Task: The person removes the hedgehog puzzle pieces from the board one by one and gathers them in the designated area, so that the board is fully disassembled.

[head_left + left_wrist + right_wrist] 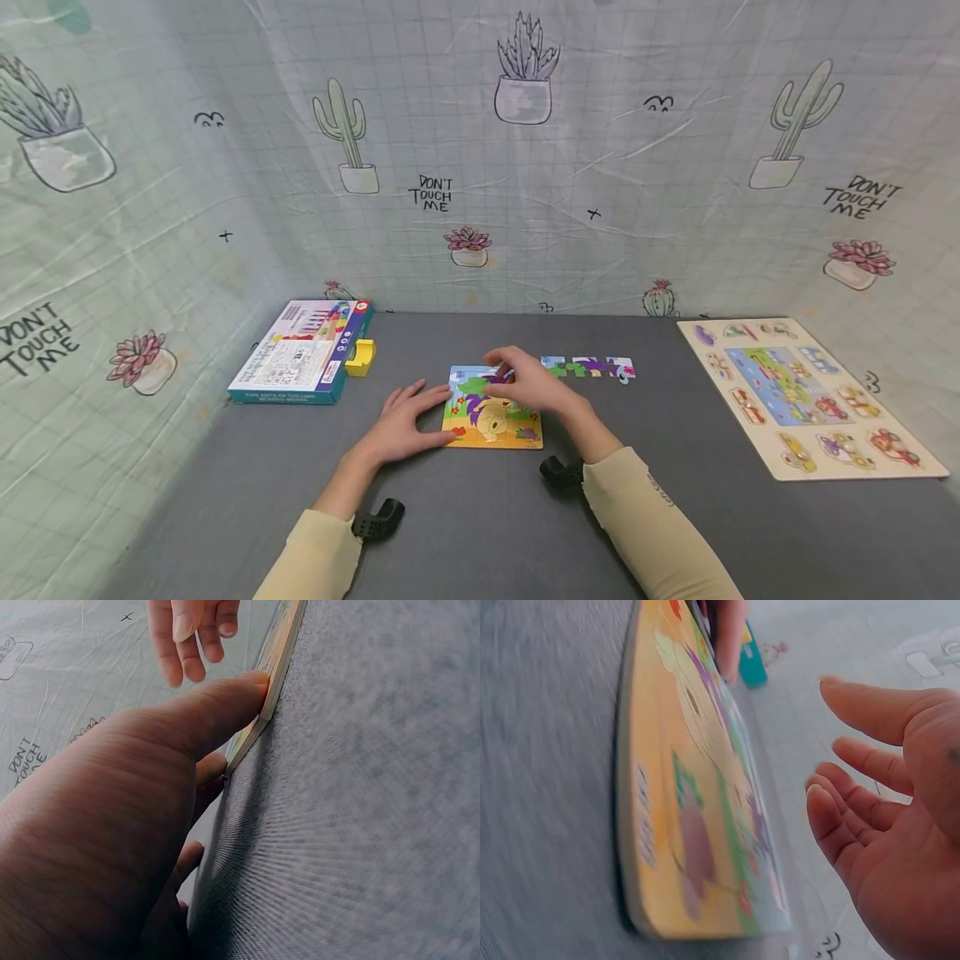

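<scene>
A small jigsaw puzzle board [491, 429] with a cartoon animal picture lies flat on the table in front of me. My left hand [402, 427] rests at its left side, fingers spread. In the left wrist view the thumb [225, 705] touches the board's edge. Over the upper right of the board hovers my right hand [534, 383], its fingers loosely bent, hiding part of the picture. The right wrist view shows nothing between those fingers and a gap above the board [656, 892]. Several loose puzzle pieces [592, 367] lie in a row just beyond the right hand.
At the back left lies a boxed toy set [300, 350] with a yellow plastic part [361, 358] beside it. A large wooden picture board [750, 433] lies on the right. A printed cloth [600, 208] hangs behind and around the grey table [480, 525].
</scene>
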